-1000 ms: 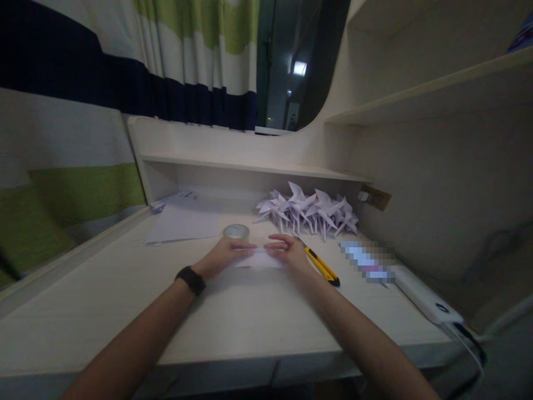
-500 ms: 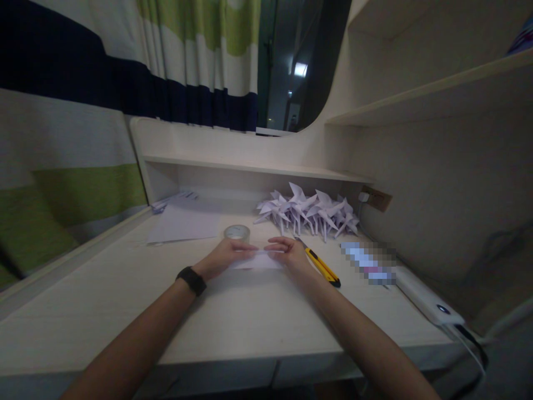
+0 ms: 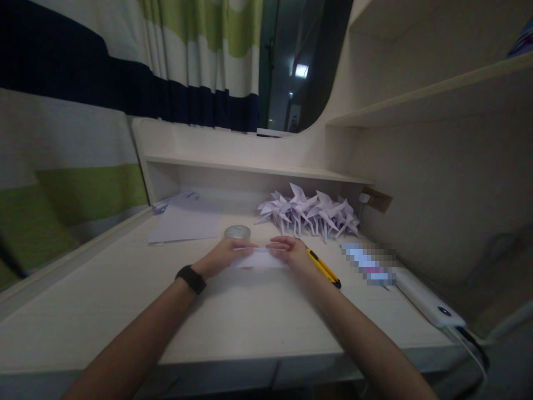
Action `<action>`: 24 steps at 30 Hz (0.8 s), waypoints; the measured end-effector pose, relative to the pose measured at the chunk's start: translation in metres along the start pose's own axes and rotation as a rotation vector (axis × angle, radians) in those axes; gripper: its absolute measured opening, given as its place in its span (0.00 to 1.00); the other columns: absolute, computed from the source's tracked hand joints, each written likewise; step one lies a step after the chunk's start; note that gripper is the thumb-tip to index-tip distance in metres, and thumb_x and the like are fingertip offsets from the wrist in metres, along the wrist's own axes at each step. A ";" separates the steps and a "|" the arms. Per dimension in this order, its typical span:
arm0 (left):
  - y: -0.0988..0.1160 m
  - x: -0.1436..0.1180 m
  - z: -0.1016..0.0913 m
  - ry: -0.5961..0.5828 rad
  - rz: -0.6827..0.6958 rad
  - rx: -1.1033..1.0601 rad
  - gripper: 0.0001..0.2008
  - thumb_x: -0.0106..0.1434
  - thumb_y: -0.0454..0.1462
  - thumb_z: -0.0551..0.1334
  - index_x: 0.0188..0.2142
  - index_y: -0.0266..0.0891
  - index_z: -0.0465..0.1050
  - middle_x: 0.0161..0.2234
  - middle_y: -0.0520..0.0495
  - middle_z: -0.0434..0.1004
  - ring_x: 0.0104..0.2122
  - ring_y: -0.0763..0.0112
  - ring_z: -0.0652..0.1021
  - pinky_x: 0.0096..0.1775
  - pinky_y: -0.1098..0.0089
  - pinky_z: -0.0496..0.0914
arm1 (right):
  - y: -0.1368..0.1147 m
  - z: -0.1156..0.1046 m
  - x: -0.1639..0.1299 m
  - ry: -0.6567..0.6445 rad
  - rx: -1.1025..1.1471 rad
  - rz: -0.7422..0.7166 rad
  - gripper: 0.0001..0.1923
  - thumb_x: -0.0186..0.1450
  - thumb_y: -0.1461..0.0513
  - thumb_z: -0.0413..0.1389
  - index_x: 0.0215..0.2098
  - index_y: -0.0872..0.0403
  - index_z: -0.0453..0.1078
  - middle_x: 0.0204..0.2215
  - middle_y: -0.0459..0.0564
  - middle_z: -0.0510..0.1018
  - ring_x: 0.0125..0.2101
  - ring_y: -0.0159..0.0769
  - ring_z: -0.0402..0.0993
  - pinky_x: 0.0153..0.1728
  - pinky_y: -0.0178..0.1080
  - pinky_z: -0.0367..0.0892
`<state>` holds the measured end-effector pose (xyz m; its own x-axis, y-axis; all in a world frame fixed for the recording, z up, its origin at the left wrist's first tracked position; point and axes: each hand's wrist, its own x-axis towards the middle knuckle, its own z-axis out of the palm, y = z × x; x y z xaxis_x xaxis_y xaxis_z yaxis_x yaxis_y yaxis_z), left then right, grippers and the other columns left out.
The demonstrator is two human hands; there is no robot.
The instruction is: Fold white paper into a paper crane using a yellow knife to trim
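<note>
— Barely anything has shifted since a second ago: our left hand (image 3: 222, 256) and right hand (image 3: 291, 254) stay pinched on the white paper (image 3: 259, 259), which lies flat on the desk (image 3: 233, 316) between them.

— How do we hold it?

— Fingertips closed on the two short ends, thumbs under the far edge as far as we can tell. It is thin, light and limp, so it will crease wherever we press; best taken by its edges.

— What sits around our grip?

— A tape roll (image 3: 237, 231) just beyond the left hand, a yellow utility knife (image 3: 323, 268) touching or just beside the right wrist, a heap of folded paper cranes (image 3: 310, 213) farther behind, loose sheets (image 3: 185, 222) off left. Only the knife crowds us.
</note>
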<state>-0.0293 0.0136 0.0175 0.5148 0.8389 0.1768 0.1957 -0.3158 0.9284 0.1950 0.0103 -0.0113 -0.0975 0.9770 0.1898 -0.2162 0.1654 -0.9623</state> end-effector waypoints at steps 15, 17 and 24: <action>0.008 -0.006 -0.006 -0.159 -0.059 -0.139 0.23 0.59 0.47 0.64 0.49 0.36 0.75 0.38 0.40 0.79 0.31 0.64 0.78 0.32 0.65 0.71 | -0.003 -0.009 0.004 -0.091 -0.013 -0.008 0.21 0.44 0.60 0.71 0.36 0.55 0.76 0.34 0.53 0.83 0.34 0.39 0.80 0.34 0.37 0.71; 0.009 -0.006 -0.006 -0.140 -0.034 -0.066 0.22 0.60 0.47 0.63 0.49 0.36 0.76 0.34 0.41 0.79 0.28 0.67 0.76 0.30 0.68 0.69 | -0.003 -0.010 0.004 -0.100 -0.023 -0.015 0.22 0.44 0.61 0.71 0.37 0.55 0.76 0.34 0.53 0.83 0.33 0.39 0.80 0.34 0.37 0.72; 0.005 -0.005 -0.009 -0.033 -0.007 0.049 0.20 0.56 0.46 0.66 0.45 0.37 0.79 0.37 0.41 0.80 0.31 0.65 0.76 0.34 0.67 0.68 | -0.003 -0.011 0.001 -0.110 -0.061 -0.041 0.22 0.43 0.61 0.71 0.35 0.56 0.76 0.33 0.55 0.83 0.32 0.39 0.79 0.35 0.40 0.72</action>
<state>-0.0381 0.0120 0.0242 0.5404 0.8262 0.1588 0.2394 -0.3320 0.9124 0.2058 0.0126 -0.0101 -0.1963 0.9491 0.2464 -0.1634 0.2161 -0.9626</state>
